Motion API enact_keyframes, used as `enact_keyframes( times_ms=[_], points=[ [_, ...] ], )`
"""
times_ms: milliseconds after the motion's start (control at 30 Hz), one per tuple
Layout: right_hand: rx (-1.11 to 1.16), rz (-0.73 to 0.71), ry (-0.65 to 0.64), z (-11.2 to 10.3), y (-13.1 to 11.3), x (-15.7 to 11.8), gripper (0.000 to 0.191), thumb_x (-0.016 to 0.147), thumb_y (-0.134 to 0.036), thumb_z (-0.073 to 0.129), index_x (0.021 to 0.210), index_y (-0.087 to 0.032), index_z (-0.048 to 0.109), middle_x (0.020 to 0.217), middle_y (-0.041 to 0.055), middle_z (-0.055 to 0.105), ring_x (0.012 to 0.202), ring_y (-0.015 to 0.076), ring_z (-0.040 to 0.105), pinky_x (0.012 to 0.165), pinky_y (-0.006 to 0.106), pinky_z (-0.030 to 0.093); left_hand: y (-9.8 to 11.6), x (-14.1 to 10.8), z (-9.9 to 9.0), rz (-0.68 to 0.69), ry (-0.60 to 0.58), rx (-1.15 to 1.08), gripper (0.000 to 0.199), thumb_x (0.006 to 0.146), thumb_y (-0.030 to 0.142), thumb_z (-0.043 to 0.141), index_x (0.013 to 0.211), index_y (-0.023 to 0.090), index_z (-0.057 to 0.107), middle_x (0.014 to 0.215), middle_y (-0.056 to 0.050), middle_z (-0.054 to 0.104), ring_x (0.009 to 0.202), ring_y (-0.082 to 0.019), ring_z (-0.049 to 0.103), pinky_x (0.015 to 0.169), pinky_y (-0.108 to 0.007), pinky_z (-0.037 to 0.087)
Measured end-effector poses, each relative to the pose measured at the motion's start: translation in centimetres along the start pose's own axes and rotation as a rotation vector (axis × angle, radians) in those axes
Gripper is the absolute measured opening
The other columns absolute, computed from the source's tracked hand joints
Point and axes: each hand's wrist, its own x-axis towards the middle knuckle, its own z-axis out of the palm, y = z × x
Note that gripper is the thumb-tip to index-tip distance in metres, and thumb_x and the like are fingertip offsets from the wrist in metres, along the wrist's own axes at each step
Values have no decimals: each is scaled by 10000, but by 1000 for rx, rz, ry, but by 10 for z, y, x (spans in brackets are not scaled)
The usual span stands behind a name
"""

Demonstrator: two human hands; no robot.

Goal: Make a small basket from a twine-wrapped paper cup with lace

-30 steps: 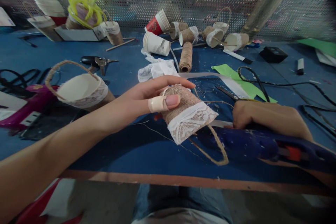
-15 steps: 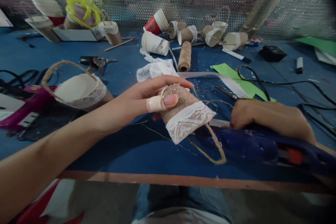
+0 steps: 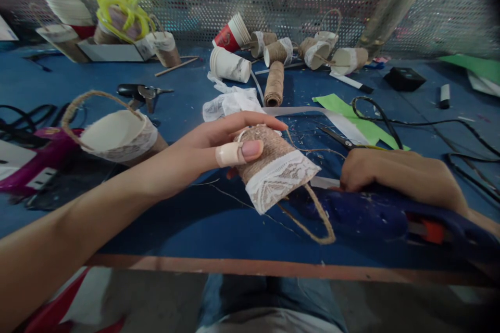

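My left hand [image 3: 234, 145], a bandage round its thumb, is closed on a small twine-wrapped cup [image 3: 269, 161] with a white lace band. The cup is tilted, its twine handle [image 3: 326, 218] hanging toward the lower right. To its right my right hand [image 3: 363, 169] is curled into a fist near the scissors [image 3: 338, 138]; what its fingers hold, if anything, is hidden. A blue glue gun [image 3: 375, 213] lies just below and in front of the right hand. A loose strand of twine [image 3: 320, 151] runs from the cup toward the right hand.
At the left are another lace-trimmed cup [image 3: 117, 135], a purple glue gun [image 3: 50, 153] and keys [image 3: 146, 93]. Behind are a twine roll [image 3: 274, 83], white lace [image 3: 234, 101], paper cups [image 3: 230, 65] and several twine-wrapped cups. Green paper [image 3: 351, 117] and black cables are at the right.
The blue glue gun has shifted slightly left, and my right hand has moved slightly left too. My left hand keeps its hold on the cup, almost unmoved.
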Motion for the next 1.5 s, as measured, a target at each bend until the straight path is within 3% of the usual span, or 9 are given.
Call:
enact_keyframes(
  times_ms=[167,367,567,1133,1500],
  points=[
    [11,-5,-7,-1,1,-2,188,859,-85,430,848,-262,492,811,-5,628,746,171,618,686,345,449,1,0,-4,-5,-31,27,416,929,461,666,1323,328,662,1237,-32,697,978,-232,659,645,-262,504],
    [-35,-34,67,2,-1,-2,209,940,-87,392,874,-270,468,825,-28,603,722,149,588,704,329,471,4,-1,0,-8,25,-2,426,910,516,699,1281,308,690,1187,-39,716,949,-222,659,591,-217,495],
    [-37,-57,54,1,1,-2,198,934,-85,430,866,-264,483,815,-31,595,722,143,585,735,323,489,5,-2,4,-3,69,-18,399,905,481,698,1267,313,706,1115,-37,728,903,-211,673,574,-225,484],
    [-58,-98,136,5,0,1,230,927,-60,426,833,-265,468,742,-36,567,641,136,581,608,309,453,3,-2,3,27,55,-44,358,906,473,709,1237,336,723,1105,-13,724,909,-210,653,589,-244,466],
    [-28,-38,45,1,4,-2,247,849,-27,428,838,-267,485,819,-27,620,735,149,605,666,327,457,2,-1,2,27,51,-15,390,900,489,710,1260,340,713,1099,-29,710,880,-208,664,591,-264,478]
  ],
)
